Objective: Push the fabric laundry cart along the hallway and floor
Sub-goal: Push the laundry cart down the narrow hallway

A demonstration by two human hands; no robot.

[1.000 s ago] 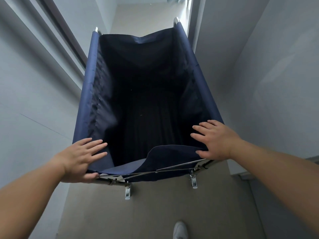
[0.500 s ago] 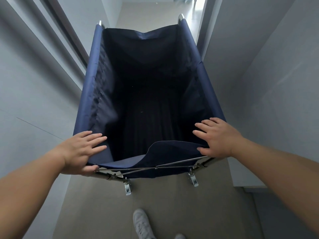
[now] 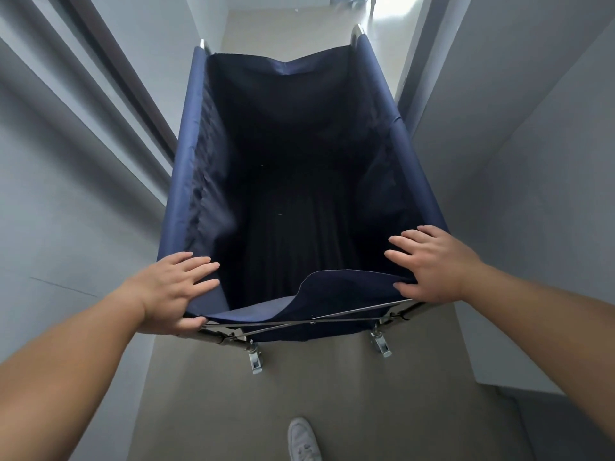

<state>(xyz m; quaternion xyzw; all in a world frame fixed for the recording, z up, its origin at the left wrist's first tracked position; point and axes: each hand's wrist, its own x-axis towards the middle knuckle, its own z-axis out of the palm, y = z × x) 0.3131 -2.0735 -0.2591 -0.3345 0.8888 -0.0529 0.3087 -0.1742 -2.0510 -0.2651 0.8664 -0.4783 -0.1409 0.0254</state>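
Hallway floor (image 3: 283, 31) open beyond laundry cart (image 3: 293, 144)

Grey walls (image 3: 66, 194) flank a beige floor (image 3: 299, 394); bright light (image 3: 392, 8) ahead, perhaps a doorway.

**Tight fit between grey walls (image 3: 66, 201)**

A navy-blue fabric laundry cart on a metal frame (image 3: 182, 154) stands on the beige hallway floor (image 3: 316, 387). The left hand (image 3: 173, 289) and the right hand (image 3: 431, 264) rest on its near corners, fingers straight and spread. A white shoe (image 3: 303, 439) shows behind.
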